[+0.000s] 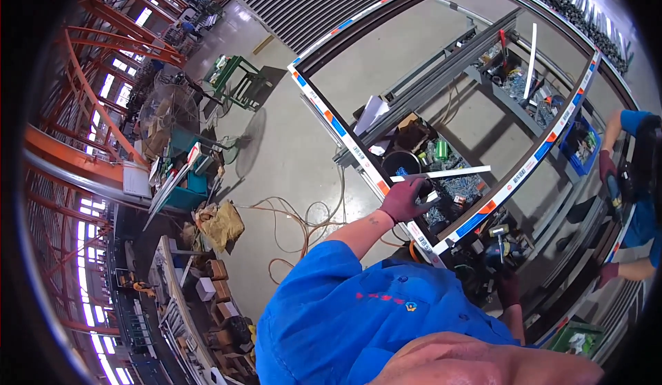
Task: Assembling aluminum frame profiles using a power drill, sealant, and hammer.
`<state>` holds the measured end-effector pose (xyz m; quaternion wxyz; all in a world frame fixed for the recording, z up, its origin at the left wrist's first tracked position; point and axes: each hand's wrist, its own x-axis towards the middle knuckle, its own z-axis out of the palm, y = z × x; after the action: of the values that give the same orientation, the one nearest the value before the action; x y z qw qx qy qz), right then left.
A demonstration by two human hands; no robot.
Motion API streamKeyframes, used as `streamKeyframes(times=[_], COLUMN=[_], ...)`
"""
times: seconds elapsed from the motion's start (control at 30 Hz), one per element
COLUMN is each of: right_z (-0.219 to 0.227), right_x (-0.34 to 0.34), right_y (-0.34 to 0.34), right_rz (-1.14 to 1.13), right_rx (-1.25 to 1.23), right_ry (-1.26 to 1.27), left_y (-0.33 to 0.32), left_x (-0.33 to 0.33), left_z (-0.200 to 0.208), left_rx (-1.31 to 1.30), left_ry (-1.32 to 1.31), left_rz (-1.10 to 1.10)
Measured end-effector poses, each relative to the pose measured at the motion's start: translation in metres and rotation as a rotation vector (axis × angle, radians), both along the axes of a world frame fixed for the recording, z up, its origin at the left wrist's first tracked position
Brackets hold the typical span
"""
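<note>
Dark metal banded with white printed tape (338, 126), the rectangular frame (518, 177) stretches out ahead. The gloved left hand (402, 203) bends over its near left rail (361, 157); whether those fingers clench it, I cannot tell. The gloved right hand (509, 290) sits low beside a dark tool (494, 255), its grasp unclear. A white strip (455, 173) and a green container (441, 150) lie beyond; a blue crate (567, 157) sits further right.

Labels (519, 177) on the white frame tape (336, 124) and red characters (381, 297) on the blue shirt (310, 316) cannot be read.
</note>
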<state>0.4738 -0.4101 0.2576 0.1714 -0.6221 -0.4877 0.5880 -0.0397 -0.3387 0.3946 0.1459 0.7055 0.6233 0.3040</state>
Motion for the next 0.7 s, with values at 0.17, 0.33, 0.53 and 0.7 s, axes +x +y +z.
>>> streamKeyframes(times=[0.17,0.33,0.53,0.7], right_z=[0.079,0.094,0.255,0.249], right_x=[0.001,0.021,-0.065,-0.076], right_y=[0.008,0.001,0.073,0.090], right_rz=[0.124,0.256,-0.188,-0.275], right_rx=[0.105,0.882,0.534,0.398], right_ry=[-0.163,-0.774,0.022,-0.048], left_y=[-0.001,0.022,0.087,0.155], left_x=[-0.003,-0.017,0.027,0.073], left_z=[0.007,-0.034,-0.008,0.021], left_rx=[-0.212,-0.283,-0.308,-0.477], left_ry=[-0.045,-0.285,-0.760,-0.822], left_rz=[-0.038,-0.142,-0.291,-0.463])
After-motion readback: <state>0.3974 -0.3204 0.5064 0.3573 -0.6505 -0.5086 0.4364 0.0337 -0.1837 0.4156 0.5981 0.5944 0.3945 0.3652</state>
